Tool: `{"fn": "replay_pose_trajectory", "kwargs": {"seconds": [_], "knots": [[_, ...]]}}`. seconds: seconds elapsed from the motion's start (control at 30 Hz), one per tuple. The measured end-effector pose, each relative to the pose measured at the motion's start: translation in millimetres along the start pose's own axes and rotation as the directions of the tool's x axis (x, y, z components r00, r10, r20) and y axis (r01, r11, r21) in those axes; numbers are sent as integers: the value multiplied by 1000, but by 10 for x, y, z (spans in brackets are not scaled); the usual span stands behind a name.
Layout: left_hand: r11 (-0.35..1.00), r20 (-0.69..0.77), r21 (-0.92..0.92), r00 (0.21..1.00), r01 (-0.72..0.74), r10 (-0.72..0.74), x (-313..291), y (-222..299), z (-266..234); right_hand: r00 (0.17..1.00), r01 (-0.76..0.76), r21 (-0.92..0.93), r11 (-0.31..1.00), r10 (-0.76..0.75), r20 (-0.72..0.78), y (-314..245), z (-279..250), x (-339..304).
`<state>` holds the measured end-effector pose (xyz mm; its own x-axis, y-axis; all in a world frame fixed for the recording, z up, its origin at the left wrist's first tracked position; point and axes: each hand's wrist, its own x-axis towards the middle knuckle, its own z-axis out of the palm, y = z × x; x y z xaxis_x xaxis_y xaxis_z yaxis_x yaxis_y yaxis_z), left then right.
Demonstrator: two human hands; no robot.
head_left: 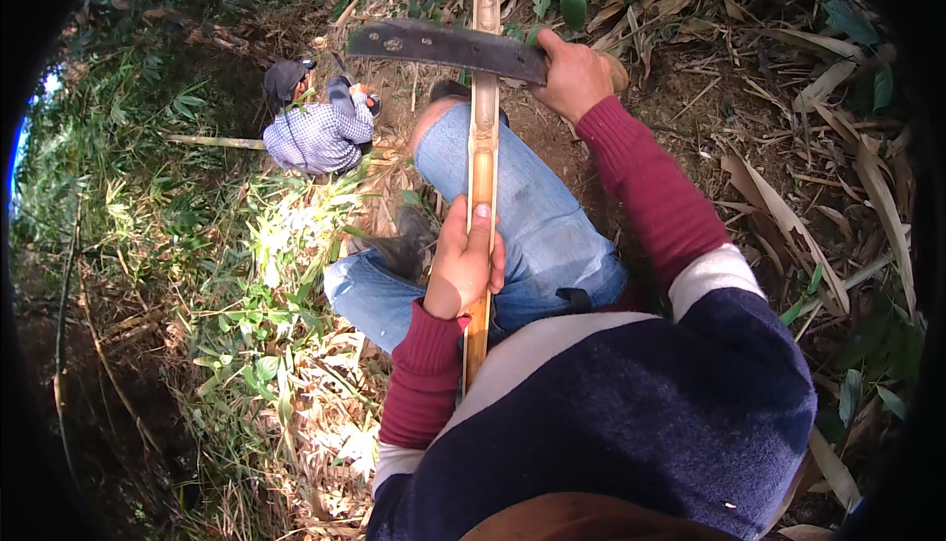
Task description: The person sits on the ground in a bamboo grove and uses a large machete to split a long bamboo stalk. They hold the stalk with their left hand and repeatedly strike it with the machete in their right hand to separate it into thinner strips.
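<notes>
So, L hand (463, 263) gripping split bamboo strip (484, 117) over jeans (537, 191); R hand (574, 76) clenched on machete (455, 50), blade (424, 41) crossing strip nr far end.

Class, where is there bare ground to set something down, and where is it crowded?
Bare brown soil shows between the faded blue denim leg and the maroon ribbed right sleeve; right of that sleeve it is mostly bare, up to long dry tan leaves. Crowded: those leaves at far right, and leafy green undergrowth at left.
</notes>
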<state>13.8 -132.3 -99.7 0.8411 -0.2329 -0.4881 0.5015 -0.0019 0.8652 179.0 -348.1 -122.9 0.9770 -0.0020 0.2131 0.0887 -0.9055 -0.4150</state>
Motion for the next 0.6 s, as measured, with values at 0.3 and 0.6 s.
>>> {"fn": "replay_pose_trajectory", "kwargs": {"seconds": [0.3, 0.6], "knots": [[1000, 49, 21, 999, 5, -6, 52, -9, 13, 945, -313, 133, 940, 323, -59, 1037, 390, 1537], [998, 34, -70, 999, 8, -5, 54, -81, -103, 992, -102, 786, 610, 6, 124, 1040, -227, 1034]]}}
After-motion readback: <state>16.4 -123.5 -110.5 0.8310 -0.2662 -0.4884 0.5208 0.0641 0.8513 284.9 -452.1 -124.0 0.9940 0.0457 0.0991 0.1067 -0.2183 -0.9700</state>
